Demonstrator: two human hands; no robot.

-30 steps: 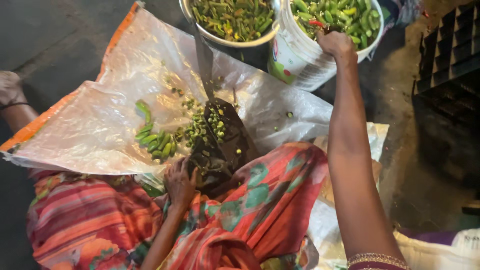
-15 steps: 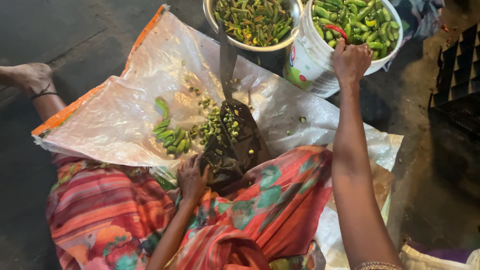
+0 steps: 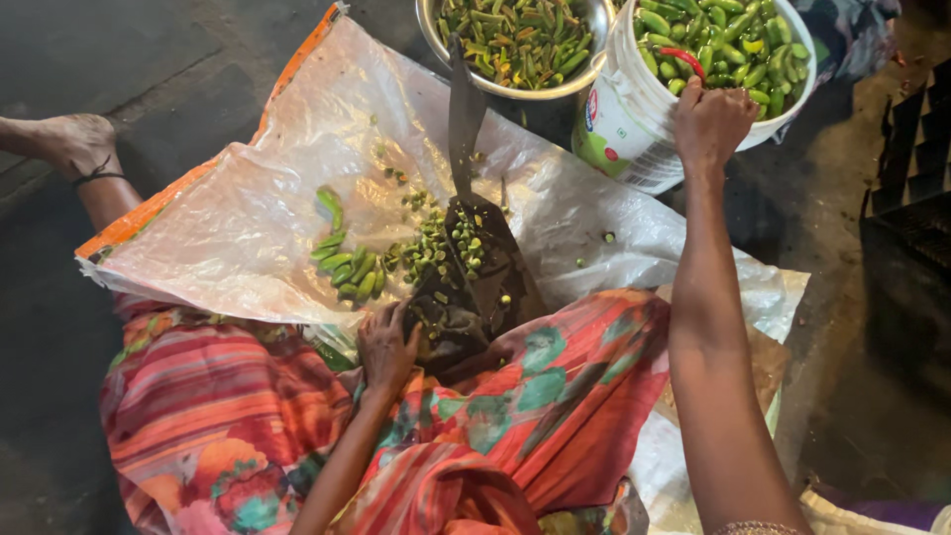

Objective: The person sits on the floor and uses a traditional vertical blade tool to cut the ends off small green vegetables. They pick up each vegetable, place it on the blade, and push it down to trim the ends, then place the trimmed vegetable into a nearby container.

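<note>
Hands: 2, left hand (image 3: 386, 347) lower centre, right hand (image 3: 708, 124) upper right | white bucket (image 3: 634, 124): 1 | steel bowl (image 3: 515, 84): 1 | upright blade (image 3: 466, 119): 1 | red chilli (image 3: 684, 61): 1 (green chillies too many to count) | bare foot (image 3: 69, 144): 1

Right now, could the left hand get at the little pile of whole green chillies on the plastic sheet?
Probably yes. The left hand rests by the cutter's base, and the whole green chillies lie just beyond it on the plastic sheet, with nothing between them.
</note>
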